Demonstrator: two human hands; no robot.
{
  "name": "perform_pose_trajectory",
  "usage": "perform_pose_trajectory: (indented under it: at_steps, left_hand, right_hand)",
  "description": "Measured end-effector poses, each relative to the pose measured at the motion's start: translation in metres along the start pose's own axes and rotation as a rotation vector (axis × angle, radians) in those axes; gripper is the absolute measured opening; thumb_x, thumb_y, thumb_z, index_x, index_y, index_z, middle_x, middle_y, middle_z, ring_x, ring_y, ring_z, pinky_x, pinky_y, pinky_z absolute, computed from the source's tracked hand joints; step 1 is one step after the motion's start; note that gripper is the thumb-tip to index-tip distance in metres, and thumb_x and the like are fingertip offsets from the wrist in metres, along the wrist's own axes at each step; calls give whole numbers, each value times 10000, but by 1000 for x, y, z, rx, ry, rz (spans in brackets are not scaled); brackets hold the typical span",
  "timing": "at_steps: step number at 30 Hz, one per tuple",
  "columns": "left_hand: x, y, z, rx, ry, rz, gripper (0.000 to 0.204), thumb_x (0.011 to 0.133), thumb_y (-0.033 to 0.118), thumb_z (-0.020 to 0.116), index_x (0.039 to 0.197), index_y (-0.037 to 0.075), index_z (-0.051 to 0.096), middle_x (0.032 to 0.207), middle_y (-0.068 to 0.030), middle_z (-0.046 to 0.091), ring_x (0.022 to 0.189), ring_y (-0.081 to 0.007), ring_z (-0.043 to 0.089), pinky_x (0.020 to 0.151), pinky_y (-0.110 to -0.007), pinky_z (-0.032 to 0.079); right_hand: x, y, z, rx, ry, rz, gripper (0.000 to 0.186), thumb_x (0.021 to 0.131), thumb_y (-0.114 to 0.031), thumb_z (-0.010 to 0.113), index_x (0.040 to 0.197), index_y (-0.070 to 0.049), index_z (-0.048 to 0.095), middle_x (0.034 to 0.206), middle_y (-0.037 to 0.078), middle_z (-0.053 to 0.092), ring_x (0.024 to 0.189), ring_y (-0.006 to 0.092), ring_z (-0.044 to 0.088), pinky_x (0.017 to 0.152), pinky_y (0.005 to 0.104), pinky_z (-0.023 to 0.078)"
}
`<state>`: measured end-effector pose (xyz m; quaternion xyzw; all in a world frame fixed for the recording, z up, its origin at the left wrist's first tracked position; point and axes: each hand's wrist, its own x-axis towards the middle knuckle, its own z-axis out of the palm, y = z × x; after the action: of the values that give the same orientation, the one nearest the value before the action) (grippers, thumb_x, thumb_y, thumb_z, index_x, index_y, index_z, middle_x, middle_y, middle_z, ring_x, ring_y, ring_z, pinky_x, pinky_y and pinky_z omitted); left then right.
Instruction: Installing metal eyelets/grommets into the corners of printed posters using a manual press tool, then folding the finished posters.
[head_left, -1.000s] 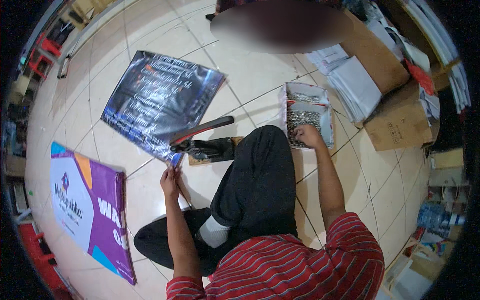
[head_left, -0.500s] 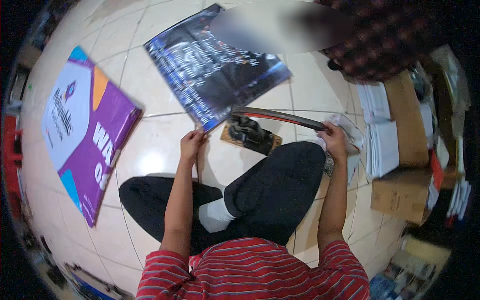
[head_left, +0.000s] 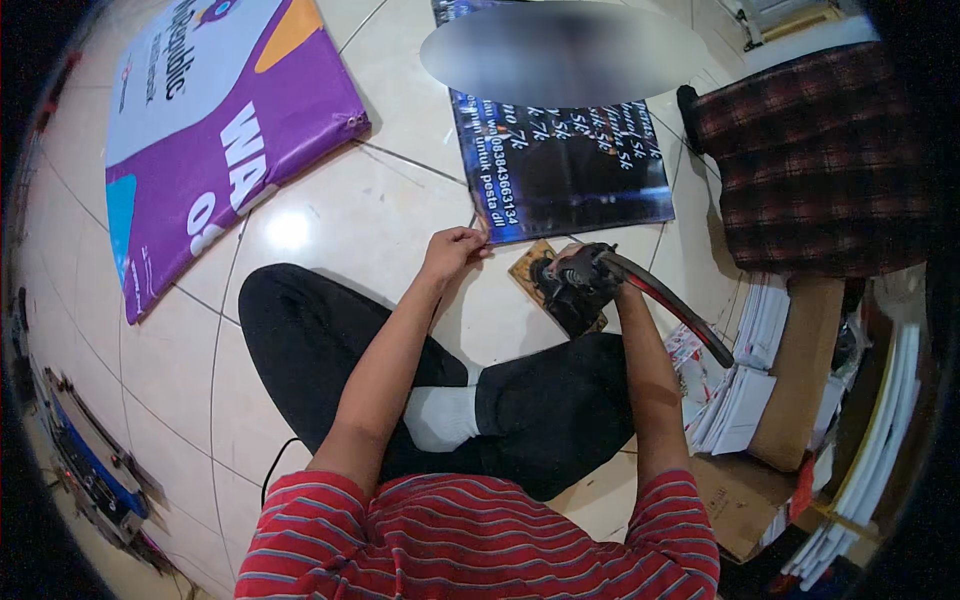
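Note:
My left hand (head_left: 457, 253) is closed, its fingertips pinching the near corner of a dark vinyl banner (head_left: 580, 170) with white and blue lettering. To its right stands a black lever hand press (head_left: 575, 295), apparently for eyelets, on a small wooden board (head_left: 527, 265). The press's long handle (head_left: 675, 305), dark with a red stripe, slants down to the right, its end free. My right hand (head_left: 568, 253) is at the head of the press, mostly hidden behind it; I cannot make out what its fingers hold.
A folded purple and white banner (head_left: 290, 150) lies at the left on the tiled floor (head_left: 290, 235). At the right are stacked white papers (head_left: 735, 400), a cardboard box (head_left: 735, 495) and rolled white sheets (head_left: 875, 440). Another person's plaid garment (head_left: 810, 170) is at the upper right.
My right hand has left the handle's end and moved to the press head. The handle now points toward the lower right. My left hand stays at the banner's corner; the view has turned.

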<state>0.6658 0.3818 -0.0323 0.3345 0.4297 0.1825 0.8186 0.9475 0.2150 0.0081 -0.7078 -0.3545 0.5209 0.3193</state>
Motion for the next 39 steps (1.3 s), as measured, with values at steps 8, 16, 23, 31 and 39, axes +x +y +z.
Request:
perform_pose_trajectory:
  at_steps: [8,16,23,31,39]
  left_hand:
    - [-2,16,6,51,-4,-4,140,823,92,617,876,-34,645,736,-73,631,625,-130,585,594,-237,483]
    - [-5,29,18,-53,-31,36,154,805,96,642,832,-56,646,700,-68,627,597,-116,587,558,-218,492]
    - [-11,27,18,12,-54,30,128,787,55,622,814,-68,643,695,-93,628,593,-130,587,562,-226,491]
    - [-13,19,9,65,-43,68,130,802,38,593,849,-76,632,736,-88,627,619,-134,592,576,-229,487]
    - [-20,11,10,79,-18,81,102,798,40,603,807,-56,639,725,-82,622,612,-139,588,576,-232,485]
  right_hand:
    - [-27,1,-3,-280,242,-197,237,813,-122,558,1032,-41,597,976,51,629,861,154,555,762,297,432]
    - [-85,-64,52,104,181,-44,389,741,-163,726,1064,-4,578,1045,55,620,991,153,545,896,303,412]
    - [-78,-68,117,-272,427,-277,270,764,-131,704,984,3,628,921,93,663,843,158,608,793,301,468]
    - [-26,-64,180,-71,755,-277,352,750,-199,705,1006,22,610,926,159,654,849,286,625,765,363,464]
    - [-23,-82,159,-50,539,-211,420,758,-238,697,1066,23,580,1002,183,633,923,286,617,809,371,458]
